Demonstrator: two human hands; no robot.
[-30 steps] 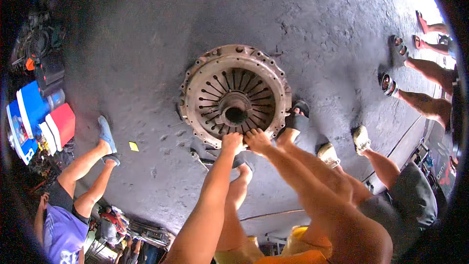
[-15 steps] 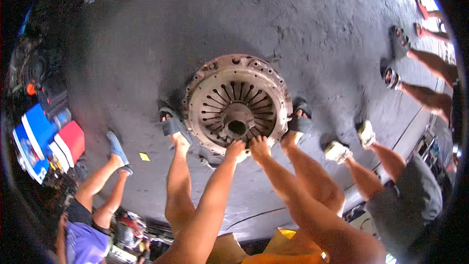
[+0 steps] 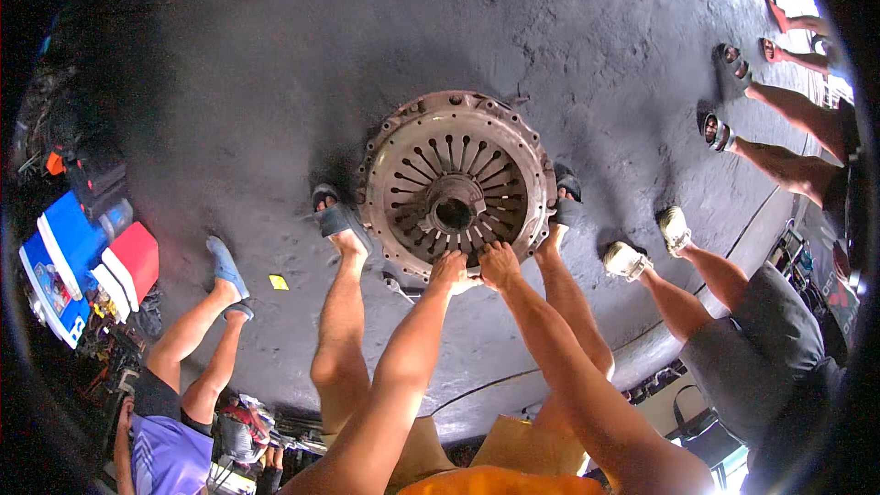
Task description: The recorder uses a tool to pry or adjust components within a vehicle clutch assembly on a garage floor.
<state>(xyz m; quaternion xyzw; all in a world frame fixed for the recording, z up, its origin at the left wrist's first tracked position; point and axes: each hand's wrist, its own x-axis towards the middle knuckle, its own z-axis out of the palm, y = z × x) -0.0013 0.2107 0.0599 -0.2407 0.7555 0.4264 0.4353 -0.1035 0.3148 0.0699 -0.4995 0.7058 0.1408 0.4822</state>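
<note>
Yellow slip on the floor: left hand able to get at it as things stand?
Probably not directly: the left hand is at the near rim of the round metal part, and the person's left leg stands between it and the yellow slip.

A red box point(image 3: 136, 257) sits beside a blue box point(image 3: 77, 225), left of a yellow scrap point(image 3: 279, 282).

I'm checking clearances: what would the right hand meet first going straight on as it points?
The right hand would first meet the round metal part, whose near rim it appears to grip; beyond, probably the slotted face, though depth is unclear.
</note>
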